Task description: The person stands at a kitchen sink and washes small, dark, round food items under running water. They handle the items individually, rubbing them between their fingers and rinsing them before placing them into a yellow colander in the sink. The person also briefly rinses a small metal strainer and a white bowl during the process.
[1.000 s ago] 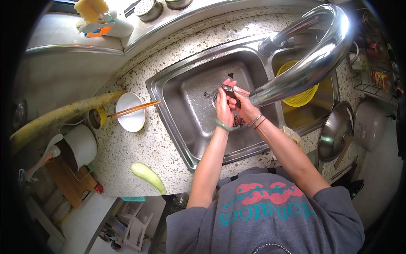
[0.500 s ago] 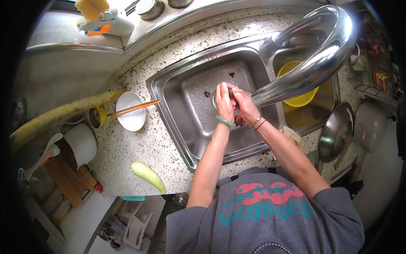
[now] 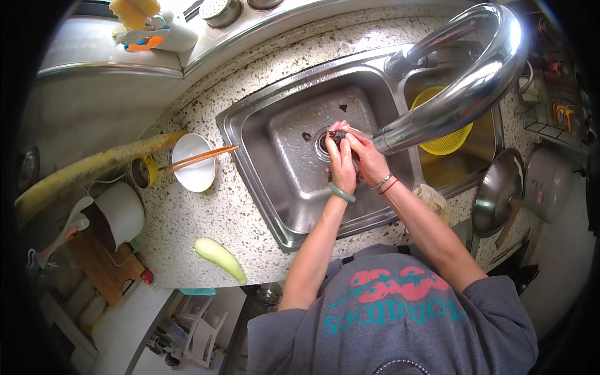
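Speckled counter (image 3: 169, 237) surrounds the sink (image 3: 290, 162), where left hand (image 3: 342, 164) and right hand (image 3: 371, 164) together clasp a dark piece (image 3: 337, 134) at their far end, long axis unclear

Both bare forearms stretch forward from the torso, drawing together toward the mouth of the faucet (image 3: 447, 111). The right hand (image 3: 371, 161) sits just beside that mouth, its fingers bent inward; the left hand (image 3: 342, 159) meets it on the side farther from the faucet, fingers curled (some fingertips are hidden). Both wrists look nearly straight, and the elbows spread wider than the hands.
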The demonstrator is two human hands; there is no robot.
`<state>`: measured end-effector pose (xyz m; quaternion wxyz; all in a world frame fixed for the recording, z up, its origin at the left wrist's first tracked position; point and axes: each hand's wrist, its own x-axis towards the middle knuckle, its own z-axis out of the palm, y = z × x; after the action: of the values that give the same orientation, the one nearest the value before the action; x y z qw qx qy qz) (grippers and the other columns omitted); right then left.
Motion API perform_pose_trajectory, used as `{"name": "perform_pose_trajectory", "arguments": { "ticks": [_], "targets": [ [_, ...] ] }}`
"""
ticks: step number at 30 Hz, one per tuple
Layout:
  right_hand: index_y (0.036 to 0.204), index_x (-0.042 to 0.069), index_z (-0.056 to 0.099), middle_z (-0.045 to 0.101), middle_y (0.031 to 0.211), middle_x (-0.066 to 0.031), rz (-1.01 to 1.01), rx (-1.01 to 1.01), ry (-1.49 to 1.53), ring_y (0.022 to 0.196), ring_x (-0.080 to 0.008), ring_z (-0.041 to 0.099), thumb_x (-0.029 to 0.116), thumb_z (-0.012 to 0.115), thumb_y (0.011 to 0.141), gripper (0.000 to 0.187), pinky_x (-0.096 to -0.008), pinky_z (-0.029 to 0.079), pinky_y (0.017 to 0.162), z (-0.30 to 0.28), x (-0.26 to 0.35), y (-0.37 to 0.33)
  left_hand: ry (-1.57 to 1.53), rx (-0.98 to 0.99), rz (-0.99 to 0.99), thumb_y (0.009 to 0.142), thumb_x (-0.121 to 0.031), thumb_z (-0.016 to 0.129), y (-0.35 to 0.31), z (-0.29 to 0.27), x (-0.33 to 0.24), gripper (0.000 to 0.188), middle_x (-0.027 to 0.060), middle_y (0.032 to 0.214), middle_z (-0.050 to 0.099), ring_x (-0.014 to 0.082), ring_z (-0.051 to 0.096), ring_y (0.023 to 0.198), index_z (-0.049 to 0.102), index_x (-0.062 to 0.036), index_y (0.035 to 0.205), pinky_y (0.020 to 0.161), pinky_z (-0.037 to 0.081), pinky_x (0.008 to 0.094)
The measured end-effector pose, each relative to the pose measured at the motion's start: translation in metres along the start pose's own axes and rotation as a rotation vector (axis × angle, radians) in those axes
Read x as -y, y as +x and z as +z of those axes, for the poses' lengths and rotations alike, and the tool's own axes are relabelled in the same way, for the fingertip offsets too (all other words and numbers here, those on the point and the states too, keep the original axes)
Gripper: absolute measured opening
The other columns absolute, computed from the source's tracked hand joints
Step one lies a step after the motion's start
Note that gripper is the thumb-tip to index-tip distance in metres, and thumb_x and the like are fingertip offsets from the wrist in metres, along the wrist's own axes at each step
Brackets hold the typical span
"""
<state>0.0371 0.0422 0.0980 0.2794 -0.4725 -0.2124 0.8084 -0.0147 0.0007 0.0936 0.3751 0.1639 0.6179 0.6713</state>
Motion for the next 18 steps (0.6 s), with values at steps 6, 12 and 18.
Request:
{"name": "perform_pose_trajectory", "arguments": {
  "ticks": [6,12,18],
  "targets": [
    [0.091,0.001,0.061,0.060,0.082,0.0000,-0.079,0.015,-0.174,0.071,-0.0073,0.053,0.011,0.059,0.081,0.014,-0.0221,0.044,0.064,-0.004,-0.006,-0.001,0.129,-0.163,0.186,0.096,-0.024,0.037,0.011,0.009,-0.007,0.025,0.0040,0.091,0.053,0.0092,0.052,0.072,0.051,-0.0035,0.100,0.063,0.044,0.0217],
    [0.105,0.002,0.057,0.053,0.078,0.0015,0.091,0.301,-0.028,0.071,-0.0059,0.047,0.021,0.052,0.090,0.025,-0.0177,0.038,0.064,-0.017,-0.004,0.014,-0.462,-0.095,-0.331,0.095,-0.040,0.037,0.023,-0.005,-0.021,0.040,0.0033,0.079,0.059,0.0067,0.053,0.063,0.055,-0.0047,0.100,0.046,0.040,0.0178],
    [0.102,0.004,0.057,0.046,0.069,0.0035,0.131,0.315,-0.009,0.062,-0.0047,0.039,0.024,0.048,0.093,0.024,-0.0182,0.033,0.057,0.002,0.030,0.000,-0.452,0.106,-0.227,0.098,-0.029,0.032,0.008,-0.007,-0.041,0.039,-0.0002,0.083,0.055,0.0026,0.042,0.062,0.045,-0.0041,0.125,0.057,0.039,0.0160]
  ]
}}
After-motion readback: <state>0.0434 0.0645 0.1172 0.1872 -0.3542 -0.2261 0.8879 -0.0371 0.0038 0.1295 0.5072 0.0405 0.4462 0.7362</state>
